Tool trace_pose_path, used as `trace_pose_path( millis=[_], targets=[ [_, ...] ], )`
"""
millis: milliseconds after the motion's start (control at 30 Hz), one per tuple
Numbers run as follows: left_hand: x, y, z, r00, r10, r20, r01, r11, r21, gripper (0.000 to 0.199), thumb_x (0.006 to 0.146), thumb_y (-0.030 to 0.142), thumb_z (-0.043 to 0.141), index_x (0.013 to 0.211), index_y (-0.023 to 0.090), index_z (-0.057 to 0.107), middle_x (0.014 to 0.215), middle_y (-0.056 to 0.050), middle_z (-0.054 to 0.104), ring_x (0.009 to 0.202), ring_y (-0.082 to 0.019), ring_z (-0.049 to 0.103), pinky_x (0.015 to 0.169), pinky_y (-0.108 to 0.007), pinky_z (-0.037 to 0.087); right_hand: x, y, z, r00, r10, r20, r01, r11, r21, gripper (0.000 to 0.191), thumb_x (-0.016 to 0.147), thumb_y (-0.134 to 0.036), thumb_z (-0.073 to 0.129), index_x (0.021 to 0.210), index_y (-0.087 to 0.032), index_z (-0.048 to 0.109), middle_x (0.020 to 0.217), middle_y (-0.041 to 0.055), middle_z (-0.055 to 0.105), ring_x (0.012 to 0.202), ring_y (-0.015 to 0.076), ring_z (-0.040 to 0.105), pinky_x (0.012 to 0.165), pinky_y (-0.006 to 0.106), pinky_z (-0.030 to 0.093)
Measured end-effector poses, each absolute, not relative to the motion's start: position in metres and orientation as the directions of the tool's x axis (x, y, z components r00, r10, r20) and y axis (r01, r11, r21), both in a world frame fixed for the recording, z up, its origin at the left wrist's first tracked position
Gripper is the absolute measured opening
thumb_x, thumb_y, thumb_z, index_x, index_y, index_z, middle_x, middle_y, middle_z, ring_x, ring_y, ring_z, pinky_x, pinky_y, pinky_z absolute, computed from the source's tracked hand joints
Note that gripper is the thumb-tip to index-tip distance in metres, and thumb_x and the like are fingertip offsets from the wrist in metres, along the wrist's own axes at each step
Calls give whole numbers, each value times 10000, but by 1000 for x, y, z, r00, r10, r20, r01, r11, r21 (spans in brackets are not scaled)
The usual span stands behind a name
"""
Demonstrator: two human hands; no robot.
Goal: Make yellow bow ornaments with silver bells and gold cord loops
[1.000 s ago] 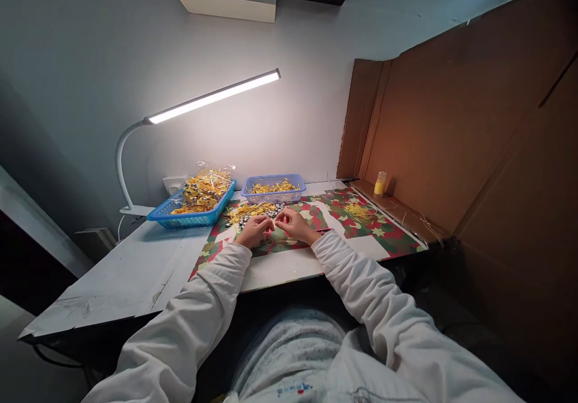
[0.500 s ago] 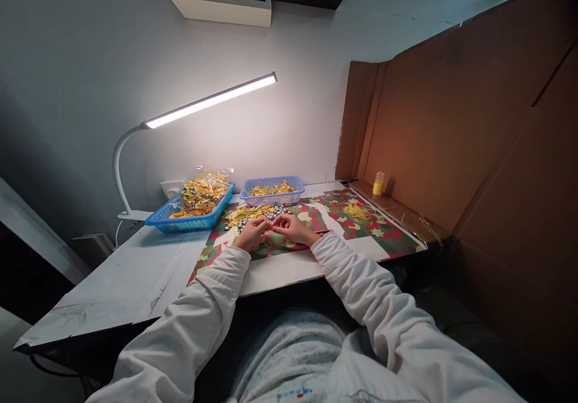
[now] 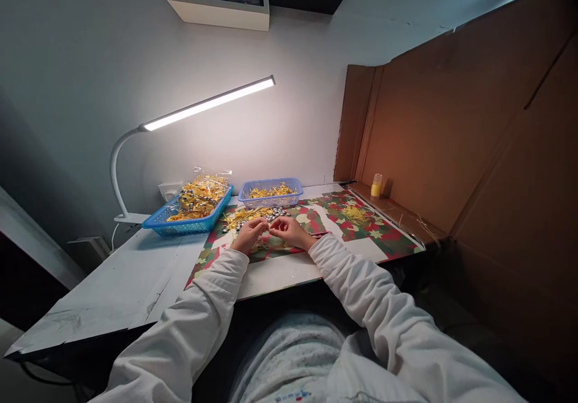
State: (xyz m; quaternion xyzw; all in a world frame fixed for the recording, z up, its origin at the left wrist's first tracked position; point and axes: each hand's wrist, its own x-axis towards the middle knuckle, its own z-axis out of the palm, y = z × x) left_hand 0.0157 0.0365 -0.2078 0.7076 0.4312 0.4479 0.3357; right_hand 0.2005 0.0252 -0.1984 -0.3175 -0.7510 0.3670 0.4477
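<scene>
My left hand (image 3: 250,235) and my right hand (image 3: 290,232) meet fingertip to fingertip above the patterned sheet (image 3: 307,213). Both are pinched closed, and what lies between the fingers is too small to make out. Just beyond them is a heap of yellow ribbon-like pieces (image 3: 246,215), with silvery round beads or bells (image 3: 276,212) at its right side. Some thin yellow strands (image 3: 262,244) show below my hands. By my right wrist lies a slim dark red tool (image 3: 320,234), partly hidden by the sleeve.
A blue basket (image 3: 174,228) heaped with yellow-and-silver pieces stands left; a lilac-blue basket (image 3: 271,200) stands behind. Yellow strings (image 3: 356,214) lie right. A small yellow-filled bottle (image 3: 376,186) stands by the cardboard wall (image 3: 433,132). A lit lamp (image 3: 210,103) reaches over the table.
The whole view has shifted slightly. My hands stay pinched together over the sheet, with only a small change in the fingers.
</scene>
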Motion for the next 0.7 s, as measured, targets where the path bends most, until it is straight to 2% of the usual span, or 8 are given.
trace_pose_path(
  millis=[233, 400, 500, 700],
  targets=[
    [13, 41, -209, 245, 881, 405, 369, -471, 801, 262, 928, 378, 597, 985, 125, 633, 924, -39, 649, 792, -150, 629, 717, -322, 554, 199, 26, -200, -425, 800, 423, 108, 508, -854, 474, 694, -615, 708, 803, -158, 641, 653, -27, 521, 596, 100, 410, 547, 243, 333],
    [12, 43, -210, 281, 844, 457, 419, -536, 733, 253, 928, 374, 599, 968, 127, 637, 919, -38, 654, 805, -152, 633, 744, -335, 555, 199, 29, -202, -430, 795, 429, 93, 511, -854, 450, 712, -596, 689, 755, -155, 606, 711, -1, 581, 636, 110, 481, 605, 255, 402],
    [12, 44, -210, 284, 823, 492, 446, -568, 692, 248, 929, 371, 599, 967, 130, 639, 932, -42, 657, 825, -157, 634, 771, -348, 553, 200, 30, -201, -417, 793, 444, 109, 529, -842, 393, 760, -548, 655, 757, -159, 603, 722, 6, 601, 656, 118, 511, 629, 260, 421],
    [12, 42, -212, 252, 805, 537, 483, -585, 651, 248, 927, 374, 599, 969, 133, 640, 936, -42, 656, 820, -156, 631, 766, -345, 552, 202, 23, -198, -352, 774, 526, 203, 612, -764, 220, 772, -368, 685, 736, -160, 625, 718, 8, 606, 634, 113, 473, 602, 254, 382]
  ],
)
